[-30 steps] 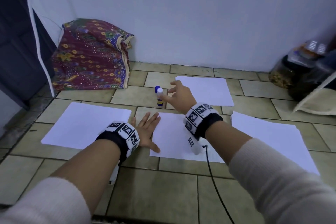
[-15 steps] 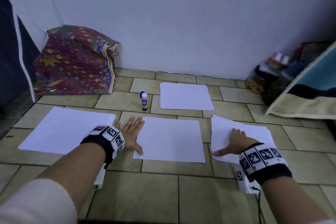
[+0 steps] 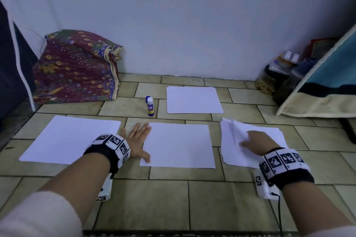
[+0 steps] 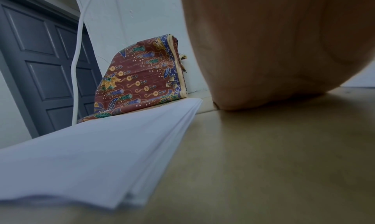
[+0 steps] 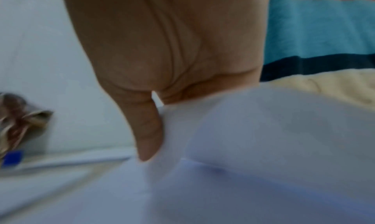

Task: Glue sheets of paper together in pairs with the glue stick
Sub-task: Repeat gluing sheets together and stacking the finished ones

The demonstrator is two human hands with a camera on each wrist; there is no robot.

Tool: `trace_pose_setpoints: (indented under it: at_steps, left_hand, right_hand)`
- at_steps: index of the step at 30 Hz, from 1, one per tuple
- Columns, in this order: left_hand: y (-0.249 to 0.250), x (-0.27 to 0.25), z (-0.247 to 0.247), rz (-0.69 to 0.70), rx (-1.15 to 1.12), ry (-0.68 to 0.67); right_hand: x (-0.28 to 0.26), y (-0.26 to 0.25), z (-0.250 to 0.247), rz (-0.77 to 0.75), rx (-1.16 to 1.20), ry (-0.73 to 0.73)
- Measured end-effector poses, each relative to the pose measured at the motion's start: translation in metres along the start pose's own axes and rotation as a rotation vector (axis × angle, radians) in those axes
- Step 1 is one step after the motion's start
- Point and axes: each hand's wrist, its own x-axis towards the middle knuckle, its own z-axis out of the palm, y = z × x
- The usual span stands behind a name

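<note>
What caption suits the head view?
Left hand flat beside the middle sheet, right hand lifting paper off the right stack, glue stick standing behind.

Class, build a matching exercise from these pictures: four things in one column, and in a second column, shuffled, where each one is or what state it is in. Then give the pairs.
1. glue stick
2. left hand
3. right hand
4. patterned cloth

A. bundled in the corner by the wall
B. lifting the top sheet of the right stack
C. upright on the tiles
D. flat, at the middle sheet

Pairs: 1-C, 2-D, 3-B, 4-A
</note>
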Motion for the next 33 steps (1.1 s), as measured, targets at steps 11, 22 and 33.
trace_pose_setpoints:
  at_steps: [11, 22, 33]
  left_hand:
    - [-0.004, 0.006, 0.004, 0.022, 0.034, 0.025]
    - [-0.006, 0.006, 0.002, 0.045, -0.016, 0.002]
    - [-0.005, 0.004, -0.002, 0.042, -0.002, -0.035]
  right_hand:
    - [-0.038, -0.112, -0.012, -0.245, 0.375, 0.01]
    - [-0.027, -0.189, 0.035, -0.199, 0.351, -0.125]
    - [-0.037, -0.204, 0.039, -0.245, 0.276, -0.125]
